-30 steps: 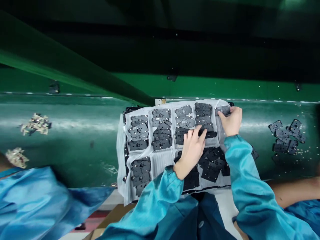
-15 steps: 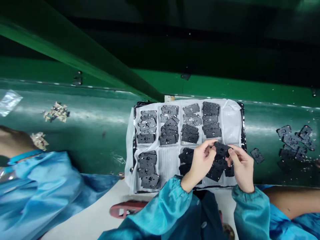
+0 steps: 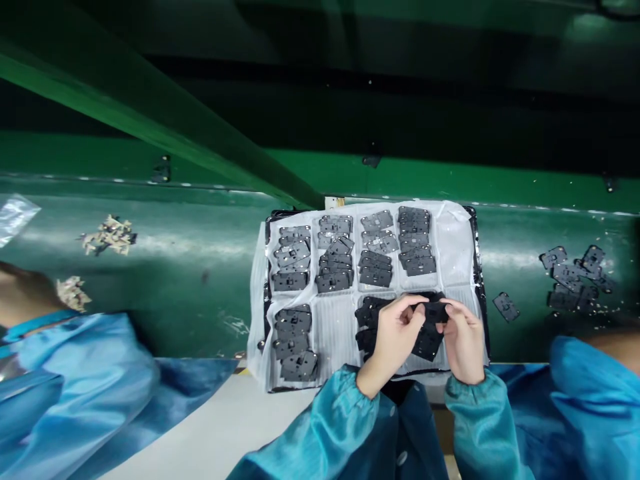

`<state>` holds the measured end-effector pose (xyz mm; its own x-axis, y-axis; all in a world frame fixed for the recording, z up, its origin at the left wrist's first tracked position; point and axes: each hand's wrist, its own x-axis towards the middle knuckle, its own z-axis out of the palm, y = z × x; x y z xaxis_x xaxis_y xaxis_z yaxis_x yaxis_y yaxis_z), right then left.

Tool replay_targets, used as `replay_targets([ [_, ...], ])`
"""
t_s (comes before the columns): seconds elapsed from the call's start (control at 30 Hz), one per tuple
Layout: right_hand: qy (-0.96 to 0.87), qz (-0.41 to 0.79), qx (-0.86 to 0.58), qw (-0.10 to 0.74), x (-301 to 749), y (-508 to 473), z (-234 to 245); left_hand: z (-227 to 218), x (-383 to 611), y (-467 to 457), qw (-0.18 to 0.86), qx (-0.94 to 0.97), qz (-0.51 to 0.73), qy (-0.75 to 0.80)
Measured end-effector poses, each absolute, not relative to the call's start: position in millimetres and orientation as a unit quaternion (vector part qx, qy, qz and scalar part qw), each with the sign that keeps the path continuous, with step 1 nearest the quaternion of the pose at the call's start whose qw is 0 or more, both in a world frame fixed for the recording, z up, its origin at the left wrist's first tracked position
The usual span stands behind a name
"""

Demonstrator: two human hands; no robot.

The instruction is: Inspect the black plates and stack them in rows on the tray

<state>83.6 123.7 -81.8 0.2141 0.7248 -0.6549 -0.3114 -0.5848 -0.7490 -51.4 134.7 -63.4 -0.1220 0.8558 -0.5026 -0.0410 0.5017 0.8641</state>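
Observation:
Both my hands pinch one flat black plastic plate (image 3: 433,312) between thumbs and fingers, above the front right of a tray. My left hand (image 3: 400,330) grips its left end, and my right hand (image 3: 463,333) its right end. Below them lies the black tray (image 3: 481,280), lined with white sheeting (image 3: 340,333) and split into compartments. Stacks of similar black plates (image 3: 293,343) lie in most compartments. More plates (image 3: 373,313) sit partly hidden behind my left hand, and others (image 3: 427,343) show between my hands.
On the green bench, loose black plates (image 3: 570,277) lie at right, with a single plate (image 3: 507,307) nearer the tray. Small pale parts (image 3: 110,235) are heaped at left beside a co-worker's hand (image 3: 27,293). Another person's blue sleeve (image 3: 595,387) is at right. A green beam (image 3: 200,127) slants overhead.
The held plate has tipped so that it looks narrower, and my right hand has come slightly nearer my left. At right, the neighbour's sleeve has moved up toward the bench.

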Motion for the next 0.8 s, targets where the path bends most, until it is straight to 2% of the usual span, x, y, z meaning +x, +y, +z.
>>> replay_targets([
  [0.27,-0.287,0.562,-0.695,0.345,69,131,-76,-69,-69,141,0.613,0.171,0.427,0.642],
  [0.47,-0.336,0.580,-0.679,0.299,64,140,-73,-69,-103,128,0.651,0.244,0.401,0.597],
  [0.57,-0.338,0.561,-0.684,0.322,69,146,-75,-70,-128,106,0.639,0.289,0.384,0.600],
  [0.7,-0.359,0.459,-0.721,0.376,81,163,-83,-66,-151,65,0.643,0.304,0.338,0.616],
  [0.8,-0.400,0.438,-0.724,0.352,87,184,-94,-58,-157,38,0.663,0.304,0.306,0.611],
])
